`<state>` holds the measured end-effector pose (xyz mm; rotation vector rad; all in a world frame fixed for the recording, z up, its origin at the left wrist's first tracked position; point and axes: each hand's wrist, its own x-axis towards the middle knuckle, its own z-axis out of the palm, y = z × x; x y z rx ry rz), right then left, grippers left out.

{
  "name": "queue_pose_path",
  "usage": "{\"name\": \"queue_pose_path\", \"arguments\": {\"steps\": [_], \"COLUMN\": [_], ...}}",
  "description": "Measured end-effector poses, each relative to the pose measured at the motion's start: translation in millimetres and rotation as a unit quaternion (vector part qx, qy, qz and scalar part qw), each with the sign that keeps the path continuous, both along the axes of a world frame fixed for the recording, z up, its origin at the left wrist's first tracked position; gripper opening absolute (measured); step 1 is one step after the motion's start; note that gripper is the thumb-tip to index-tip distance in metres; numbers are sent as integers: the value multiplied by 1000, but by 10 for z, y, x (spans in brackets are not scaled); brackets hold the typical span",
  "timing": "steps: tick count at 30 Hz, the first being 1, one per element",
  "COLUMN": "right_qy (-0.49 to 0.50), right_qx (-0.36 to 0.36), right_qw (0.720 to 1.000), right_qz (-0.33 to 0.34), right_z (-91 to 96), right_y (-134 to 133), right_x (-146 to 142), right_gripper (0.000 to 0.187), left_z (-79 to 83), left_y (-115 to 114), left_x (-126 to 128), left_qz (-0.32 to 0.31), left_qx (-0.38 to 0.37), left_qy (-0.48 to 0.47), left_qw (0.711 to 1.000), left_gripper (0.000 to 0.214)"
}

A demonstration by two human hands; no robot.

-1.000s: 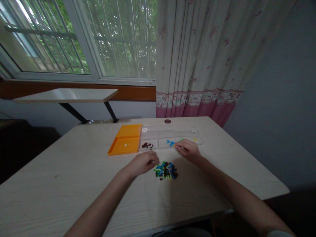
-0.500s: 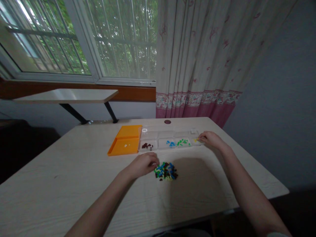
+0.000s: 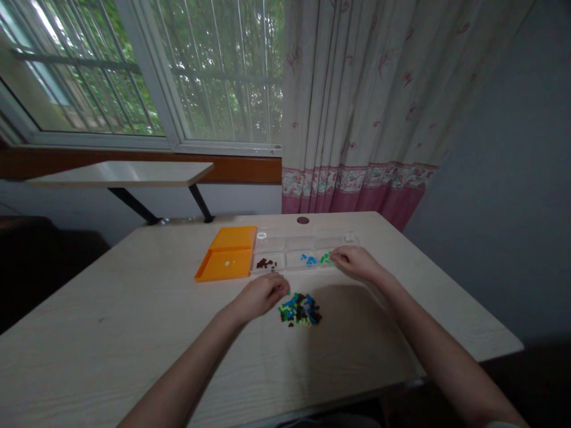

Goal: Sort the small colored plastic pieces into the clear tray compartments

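Note:
My left hand (image 3: pixel 266 292) is closed in a pinch just above the left edge of a mixed pile of small plastic bricks (image 3: pixel 301 309). A small green brick (image 3: pixel 288 292) shows at its fingertips. My right hand (image 3: pixel 354 261) hangs over the right part of a clear compartment box (image 3: pixel 285 242), fingers drawn together; what they hold, if anything, is hidden. Beneath it lie green bricks (image 3: pixel 325 258), partly covered by the hand. Other front compartments hold blue bricks (image 3: pixel 308 260) and dark brown bricks (image 3: pixel 266 263).
An orange tray (image 3: pixel 223 270) with a few white pieces (image 3: pixel 229 263) adjoins the box on its left. A raised shelf (image 3: pixel 134 172) on black legs stands at the back left. The curtain (image 3: pixel 357 119) hangs behind the table (image 3: pixel 134 309).
My right hand has moved left from the yellow pieces at the box's right end to above the green bricks. My left hand has lifted slightly off the pile with a green brick.

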<state>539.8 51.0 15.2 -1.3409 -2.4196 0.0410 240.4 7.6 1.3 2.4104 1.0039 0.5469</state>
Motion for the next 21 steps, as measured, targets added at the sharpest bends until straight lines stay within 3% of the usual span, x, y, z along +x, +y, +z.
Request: {"name": "queue_pose_path", "arguments": {"steps": [4,7,21], "right_qy": [23,33,123], "right_qx": [65,99,136], "right_qw": [992,990,979], "right_qz": [102,97,83], "right_z": [-161,-232,-210], "right_y": [-278,-433,-505], "right_x": [-546,-775,-861], "right_gripper": [17,17,14], "left_z": [-3,-24,-8], "left_y": [-2,-12,-56], "left_x": [74,132,224], "left_qz": [48,69,74], "left_qx": [-30,-44,-35], "left_qy": [-68,-110,-169], "left_qw": [996,991,982], "left_gripper": [22,26,21]}}
